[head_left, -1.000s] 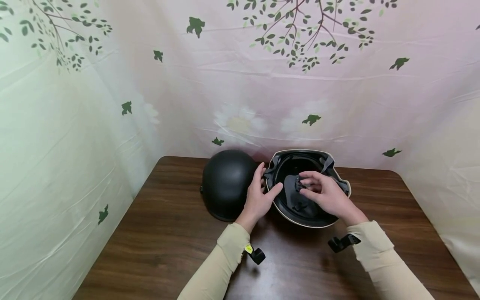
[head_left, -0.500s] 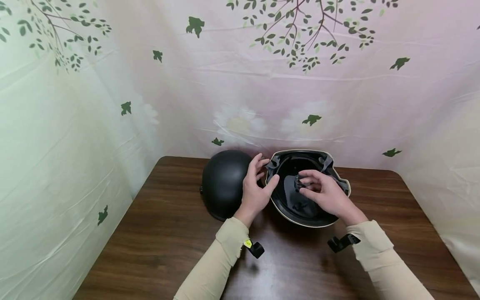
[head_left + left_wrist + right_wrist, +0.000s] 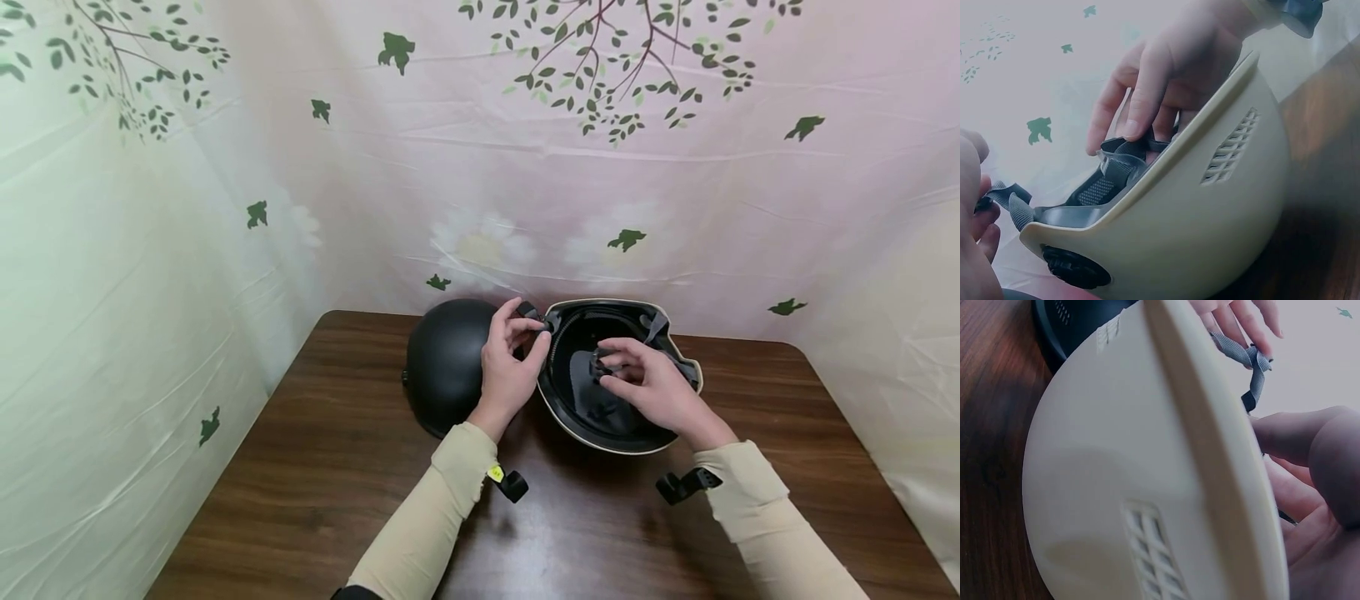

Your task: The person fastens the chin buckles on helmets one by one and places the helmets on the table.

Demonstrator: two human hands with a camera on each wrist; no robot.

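A cream helmet (image 3: 1204, 219) lies upturned, its black interior (image 3: 581, 337) facing up in the head view. My left hand (image 3: 506, 375) is at its left rim, pinching a grey chin strap (image 3: 1013, 203) with a small black piece near the fingertips. My right hand (image 3: 660, 392) reaches over the right side, fingers curled around a black strap buckle (image 3: 600, 367) above the padding. In the right wrist view the shell hides part of that hand, while the twisted strap (image 3: 1254, 365) hangs below the left fingers.
A black helmet (image 3: 450, 358) sits dome up, left of the cream one and close to my left hand. Both are on a brown wooden table (image 3: 337, 467). A printed cloth (image 3: 480, 167) hangs behind the table's far edge.
My left hand has moved up and left from the cream helmet's rim, and its fingers have closed on the strap, which now stretches outward. The right hand has stayed almost still.
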